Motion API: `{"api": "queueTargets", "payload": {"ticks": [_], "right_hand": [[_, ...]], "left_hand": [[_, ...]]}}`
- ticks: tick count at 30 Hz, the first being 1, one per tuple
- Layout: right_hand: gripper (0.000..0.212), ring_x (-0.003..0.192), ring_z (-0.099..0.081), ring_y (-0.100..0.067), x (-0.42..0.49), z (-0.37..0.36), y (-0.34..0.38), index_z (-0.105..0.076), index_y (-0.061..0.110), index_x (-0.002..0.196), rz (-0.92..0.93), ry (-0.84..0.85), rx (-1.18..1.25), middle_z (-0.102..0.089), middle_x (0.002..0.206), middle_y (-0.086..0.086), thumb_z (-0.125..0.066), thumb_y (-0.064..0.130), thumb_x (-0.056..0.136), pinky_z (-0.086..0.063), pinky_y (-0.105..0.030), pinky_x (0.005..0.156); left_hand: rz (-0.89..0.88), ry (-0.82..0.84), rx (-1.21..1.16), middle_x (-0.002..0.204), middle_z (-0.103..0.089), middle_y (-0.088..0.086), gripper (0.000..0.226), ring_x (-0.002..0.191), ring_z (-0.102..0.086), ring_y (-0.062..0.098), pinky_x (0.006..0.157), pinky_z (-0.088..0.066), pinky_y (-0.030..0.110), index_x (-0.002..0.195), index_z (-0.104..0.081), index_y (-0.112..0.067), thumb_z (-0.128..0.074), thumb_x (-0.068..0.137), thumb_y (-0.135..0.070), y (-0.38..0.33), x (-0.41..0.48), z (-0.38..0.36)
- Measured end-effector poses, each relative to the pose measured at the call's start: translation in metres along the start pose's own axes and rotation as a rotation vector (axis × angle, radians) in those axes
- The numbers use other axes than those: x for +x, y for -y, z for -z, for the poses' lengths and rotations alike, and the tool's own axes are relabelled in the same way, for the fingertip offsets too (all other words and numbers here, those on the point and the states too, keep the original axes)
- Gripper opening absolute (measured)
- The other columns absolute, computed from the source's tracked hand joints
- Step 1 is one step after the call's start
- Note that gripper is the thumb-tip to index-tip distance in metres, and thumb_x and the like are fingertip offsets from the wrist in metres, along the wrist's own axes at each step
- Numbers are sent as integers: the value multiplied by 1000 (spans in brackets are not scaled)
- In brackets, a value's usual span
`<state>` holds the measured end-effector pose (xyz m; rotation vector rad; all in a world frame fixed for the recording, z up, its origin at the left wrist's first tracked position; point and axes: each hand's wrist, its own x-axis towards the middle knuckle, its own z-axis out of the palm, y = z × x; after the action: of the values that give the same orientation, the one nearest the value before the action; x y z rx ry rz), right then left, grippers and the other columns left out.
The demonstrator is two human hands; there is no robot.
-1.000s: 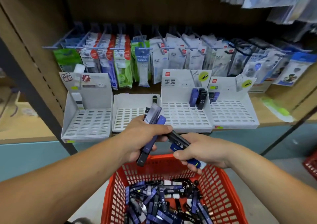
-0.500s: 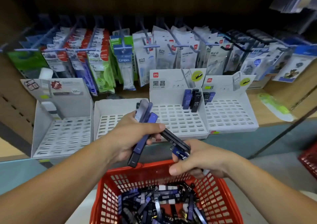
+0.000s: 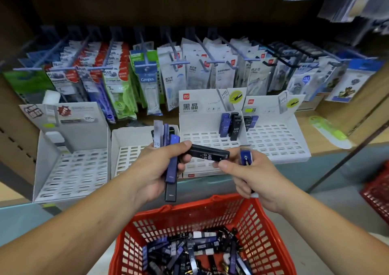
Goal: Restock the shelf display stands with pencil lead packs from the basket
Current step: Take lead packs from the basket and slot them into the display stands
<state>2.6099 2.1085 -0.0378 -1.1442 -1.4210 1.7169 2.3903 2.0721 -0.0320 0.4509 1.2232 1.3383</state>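
Observation:
My left hand (image 3: pixel 156 169) grips a bundle of several blue, black and grey lead packs (image 3: pixel 171 169) upright above the red basket (image 3: pixel 252 222). A black HB 0.5 pack (image 3: pixel 207 153) lies crosswise between both hands, its left end under my left thumb and its right end at my right fingers. My right hand (image 3: pixel 249 178) also holds a blue pack (image 3: pixel 245 156). White slotted display stands (image 3: pixel 210 114) line the shelf; the two right ones hold a few upright packs (image 3: pixel 230 127). Many loose packs (image 3: pixel 195 251) fill the basket.
Hanging stationery packets (image 3: pixel 147 81) on pegs fill the shelf back behind the stands. Two more white stands (image 3: pixel 71 169) sit at the left with mostly bare slots. A green item (image 3: pixel 328 131) lies on the shelf at right. Another red basket (image 3: pixel 376 192) stands at the far right.
The black pack between my hands has turned from slanting down-right to nearly level and risen. Both hands sit higher against the stands, and the view has shifted towards the shelf.

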Motion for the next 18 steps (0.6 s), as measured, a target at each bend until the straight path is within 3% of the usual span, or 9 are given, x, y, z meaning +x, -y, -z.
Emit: {"api": "queueTargets", "payload": {"ticks": [4,8,10,12,13,16,18], "right_hand": [[49,35,-28,-19,-3,4,3,-57,12,89,40,-19,-7,-42,43,-7,-86,39,60,-28,-30,47],[19,35,-26,-19,-4,12,7,-68,18,75,81,-1,25,-43,42,-13,-75,34,83,-23,-33,48],[22,33,-25,-18,-2,18,8,-70,20,68,91,-63,70,-60,56,-23,-71,31,88,-20,-34,49],[23,32,-26,-17,-2,23,8,-69,13,74,87,-107,96,-70,80,-30,-70,28,92,-23,-29,47],[24,33,-27,-17,-1,26,7,-68,9,78,83,-128,92,-71,81,-29,-69,27,94,-25,-27,45],[30,36,-26,-20,0,31,6,-67,5,77,61,-214,59,-52,50,-19,-70,28,96,-26,-28,45],[33,37,-27,-21,2,33,6,-62,-2,83,57,-259,44,-54,54,-27,-69,27,97,-26,-28,44]], "left_hand": [[9,-20,37,85,-72,17,52,59,-62,16,45,-48,21,124,-64,9,-84,81,-12,6,-3,-1],[23,-47,57,78,-70,14,45,54,-58,15,45,-48,21,118,-68,9,-85,81,-11,11,-4,-3],[27,-79,65,74,-67,14,41,50,-55,14,45,-48,21,114,-69,8,-84,81,-9,10,-2,-3],[8,-111,67,70,-67,13,36,49,-55,14,44,-47,22,111,-69,7,-84,81,-8,9,1,-2],[-6,-124,70,70,-67,13,34,50,-56,15,44,-47,23,109,-69,5,-85,81,-8,9,3,-3],[-57,-124,128,71,-68,12,30,54,-57,17,45,-47,25,103,-65,-4,-85,81,-8,9,5,-8],[-96,-80,213,73,-70,11,36,56,-59,19,46,-48,27,108,-62,-2,-85,81,-7,10,3,-15]]}}
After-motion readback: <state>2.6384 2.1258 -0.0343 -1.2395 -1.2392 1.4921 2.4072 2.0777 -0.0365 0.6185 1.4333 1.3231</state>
